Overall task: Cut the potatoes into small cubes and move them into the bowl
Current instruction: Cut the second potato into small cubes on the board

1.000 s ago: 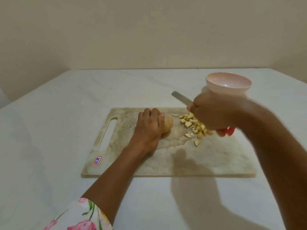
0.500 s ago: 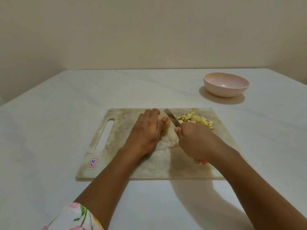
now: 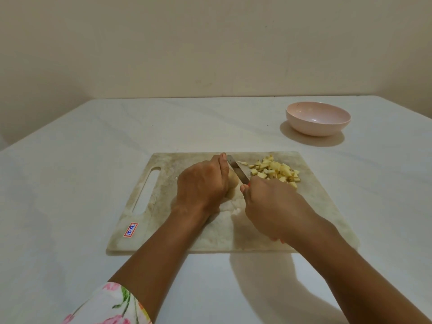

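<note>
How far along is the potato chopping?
Done: a pile of potato cubes lies on the cutting board. In hand: the left hand holds a potato piece while the right hand slices it with the knife. Left: the pink bowl is empty.

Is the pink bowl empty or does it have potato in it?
Empty. The pink bowl shows a bare inside; the potato cubes lie piled on the cutting board.

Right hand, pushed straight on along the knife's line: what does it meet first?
Likely the potato under the left hand; the right hand and knife sit right beside it, though depth is unclear.
</note>
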